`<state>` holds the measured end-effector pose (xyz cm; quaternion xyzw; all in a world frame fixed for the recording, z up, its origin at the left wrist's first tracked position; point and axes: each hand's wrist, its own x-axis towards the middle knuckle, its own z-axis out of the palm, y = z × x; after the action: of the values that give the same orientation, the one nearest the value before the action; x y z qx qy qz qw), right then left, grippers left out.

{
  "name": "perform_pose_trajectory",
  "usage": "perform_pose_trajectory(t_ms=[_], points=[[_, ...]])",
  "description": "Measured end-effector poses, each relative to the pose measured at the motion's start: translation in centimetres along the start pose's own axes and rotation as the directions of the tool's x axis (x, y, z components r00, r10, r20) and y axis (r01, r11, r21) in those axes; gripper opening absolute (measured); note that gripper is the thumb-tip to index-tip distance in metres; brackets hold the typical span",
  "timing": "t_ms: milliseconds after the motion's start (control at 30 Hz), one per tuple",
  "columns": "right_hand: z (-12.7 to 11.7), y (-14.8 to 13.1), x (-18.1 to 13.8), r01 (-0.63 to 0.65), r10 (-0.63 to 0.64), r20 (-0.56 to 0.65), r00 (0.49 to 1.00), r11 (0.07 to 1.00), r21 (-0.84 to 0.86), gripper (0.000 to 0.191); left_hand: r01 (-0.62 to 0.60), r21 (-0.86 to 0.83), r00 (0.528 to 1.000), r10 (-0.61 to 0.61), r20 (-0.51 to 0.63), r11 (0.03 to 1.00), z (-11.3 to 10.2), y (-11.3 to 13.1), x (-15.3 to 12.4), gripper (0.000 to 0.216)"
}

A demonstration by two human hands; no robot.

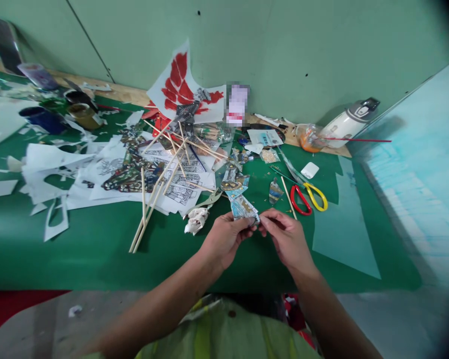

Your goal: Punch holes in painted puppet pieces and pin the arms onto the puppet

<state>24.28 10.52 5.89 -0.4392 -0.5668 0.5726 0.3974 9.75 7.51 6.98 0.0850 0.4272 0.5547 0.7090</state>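
Over green table (93,249) | left hand (226,239) pinches patterned cutout (242,205) | right hand (287,235) bent inward beside it, grip unclear

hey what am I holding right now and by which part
Your left hand pinches a patterned piece by its near end. Your right hand is at that end too, but whether it also grips can't be told.

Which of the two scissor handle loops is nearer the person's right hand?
The red loop: it lies closer to the right hand, while the yellow loop sits farther off, to its right.
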Motion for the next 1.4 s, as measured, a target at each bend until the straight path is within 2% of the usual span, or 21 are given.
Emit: perform_pose_trajectory(t_ms=[133, 300, 433, 533, 667, 800, 900, 1167, 1400], points=[[-0.1, 0.1, -0.1, 0.017, -0.017, 0.008, 1.0, 1.0, 0.014, 0.012, -0.021, 0.015, 1.0, 0.021, -0.015, 1.0, 0.0, -0.1, 0.2, 0.021], [-0.2, -0.5, -0.2, 0.038, -0.04, -0.013, 0.999, 0.988, -0.147, 0.011, -0.064, 0.074, 0.997, 0.067, -0.043, 0.995, 0.0, -0.2, 0.2, 0.023], [-0.6, -1.1, 0.2, 0.083, -0.073, 0.047, 0.996, 0.961, -0.266, 0.01, -0.061, 0.1, 0.997, 0.065, -0.038, 0.993, -0.2, -0.4, 0.3, 0.024], [-0.8, -1.3, 0.4, 0.14, -0.118, 0.089, 0.989, 0.937, -0.319, 0.009, -0.039, 0.059, 0.999, 0.04, -0.01, 0.997, -0.3, -0.5, 0.3, 0.026], [-0.4, -1.2, 0.2, 0.243, -0.231, 0.079, 0.97, 0.876, -0.417, 0.008, 0.001, -0.019, 1.0, -0.001, -0.004, 1.0, -0.4, -0.7, 0.5, 0.027], [0.3, -1.2, -0.5, 0.379, -0.411, 0.063, 0.909, 0.756, -0.534, 0.009, 0.019, -0.07, 1.0, -0.02, -0.002, 0.997, -0.5, -0.8, 0.6, 0.025], [0.6, -1.1, -0.7, 0.411, -0.45, 0.074, 0.89, 0.724, -0.554, 0.012, -0.012, -0.067, 1.0, 0.012, -0.003, 0.998, -0.5, -0.7, 0.6, 0.024], [0.7, -0.8, -0.6, 0.383, -0.435, 0.026, 0.9, 0.762, -0.522, 0.012, -0.067, -0.007, 0.997, 0.066, -0.041, 0.998, -0.4, -0.9, 0.6, 0.024], [0.4, -0.3, -0.4, 0.368, -0.405, 0.013, 0.914, 0.816, -0.446, 0.012, 0.02, -0.052, 0.999, -0.019, 0.027, 0.998, -0.6, -0.7, 0.8, 0.018]])
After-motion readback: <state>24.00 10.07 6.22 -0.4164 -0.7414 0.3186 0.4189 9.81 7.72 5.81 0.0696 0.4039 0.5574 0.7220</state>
